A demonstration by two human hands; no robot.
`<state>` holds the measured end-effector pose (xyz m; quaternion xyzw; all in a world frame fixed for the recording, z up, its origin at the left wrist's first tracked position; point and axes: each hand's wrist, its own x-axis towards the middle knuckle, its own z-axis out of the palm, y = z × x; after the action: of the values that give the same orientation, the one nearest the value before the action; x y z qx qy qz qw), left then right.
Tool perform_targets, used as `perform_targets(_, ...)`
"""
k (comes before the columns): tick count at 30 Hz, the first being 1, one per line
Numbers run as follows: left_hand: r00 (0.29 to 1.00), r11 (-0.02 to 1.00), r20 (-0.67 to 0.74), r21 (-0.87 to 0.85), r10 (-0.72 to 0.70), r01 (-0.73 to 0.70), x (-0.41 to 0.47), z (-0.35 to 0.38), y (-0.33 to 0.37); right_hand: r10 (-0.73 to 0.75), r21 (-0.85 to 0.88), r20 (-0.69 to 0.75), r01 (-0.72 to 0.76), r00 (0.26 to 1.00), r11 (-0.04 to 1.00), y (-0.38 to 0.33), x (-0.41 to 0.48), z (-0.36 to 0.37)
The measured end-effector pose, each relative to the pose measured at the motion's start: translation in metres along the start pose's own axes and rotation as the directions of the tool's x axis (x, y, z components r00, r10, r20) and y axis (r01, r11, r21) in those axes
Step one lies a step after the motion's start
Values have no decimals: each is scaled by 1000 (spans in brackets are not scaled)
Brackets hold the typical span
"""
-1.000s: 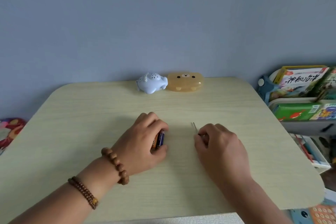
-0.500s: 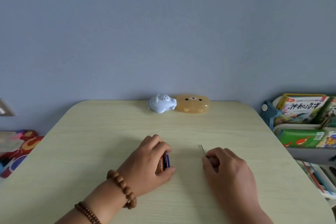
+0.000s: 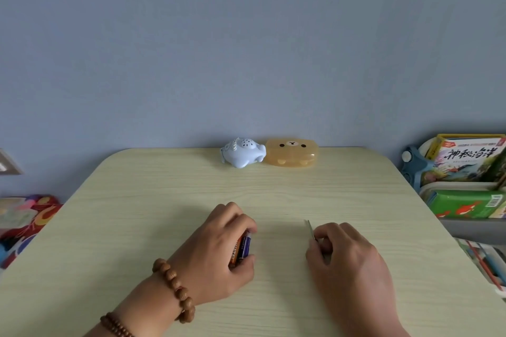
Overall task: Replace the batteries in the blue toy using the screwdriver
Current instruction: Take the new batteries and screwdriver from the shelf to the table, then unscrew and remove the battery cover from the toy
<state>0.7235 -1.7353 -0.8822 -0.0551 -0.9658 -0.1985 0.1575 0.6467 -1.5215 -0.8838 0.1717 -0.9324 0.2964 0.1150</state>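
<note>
**Both hands down on table, batteries in left, screwdriver in right, toy sitting at far edge**

Nearest the camera: left forearm is wearing two wooden bead bracelets [image 3: 175,291], the big-bead one at the wrist, a thinner one further up the arm

Left hand [image 3: 219,254] is resting on the pale wood-grain table [image 3: 137,213], fingers curled around batteries [image 3: 242,247]. Orange and purple casings are showing between thumb and fingertips; looks like two side by side, exact count hard to tell

Right hand [image 3: 347,262] is resting just to the right, apart from the left, clenched around a thin screwdriver [image 3: 310,229]. Only the metal shaft is poking out past the knuckles, pointing away from the camera and slightly left; handle is hidden in the fist

Middle of the table between hands and far edge is showing bare wood

At the far edge, against the blue-grey wall [image 3: 246,49]: the blue toy [image 3: 242,155], a pale blue rounded animal shape with small holes on top, is lying well apart from both hands. An amber translucent bear-face case [image 3: 291,154] is sitting just to its right, touching or nearly so

Off the table to the right: a shelf holding children's books [image 3: 465,161], one with Chinese title text, a green one below. Far left: colourful patterned fabric [image 3: 24,219]
</note>
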Motion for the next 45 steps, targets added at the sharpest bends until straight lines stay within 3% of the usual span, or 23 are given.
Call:
perform_targets(7, 998, 997, 0, -41, -60, 60, 0, -9, 2, -37, 10, -25, 37, 999, 999, 7, 4, 5)
perform_targets(11, 970, 994, -218, -5, -104, 105, 34, -49, -13, -105, -3, -12, 105, 994, 994, 10, 9, 2)
perform_targets(13, 957, 986, -252, 56, -141, 159, 71, -70, -24, -120, -11, -15, 120, 993, 993, 12, 11, 0)
perform_targets(16, 970, 941, -53, 236, -236, 242, 128, -78, -42, -177, -15, -63, 176, 982, 984, 14, 13, -8)
perform_targets(18, 949, 930, 95, 252, -301, 269, 154, -66, -52, -221, -11, -82, 221, 972, 975, 19, 15, -11)
perform_targets(23, 908, 915, 203, 252, -367, 314, 168, -30, -67, -294, -89, -127, 285, 947, 955, 42, 19, -11)
perform_targets(29, 924, 924, 81, 118, -375, 365, 157, -39, -67, -264, -55, -103, 260, 959, 964, 45, 19, -10)
perform_targets(31, 921, 927, 107, 12, -375, 376, 149, -55, -54, -245, 4, -109, 247, 963, 969, 40, 20, -17)
perform_targets(34, 953, 920, 159, -262, -257, 292, 132, -73, -26, -239, 106, -150, 256, 959, 961, 28, 22, -31)
perform_targets(38, 927, 813, 360, -504, -107, 290, 115, -71, 11, -409, 208, -14, 402, 913, 892, 13, 31, -45)
perform_targets(42, 879, 777, 476, -548, -15, 310, 103, -57, 40, -510, 249, 103, 474, 854, 845, 5, 37, -51)
perform_targets(45, 871, 808, 489, -493, -51, 324, 93, -51, 49, -458, 327, 120, 400, 881, 856, 2, 35, -55)
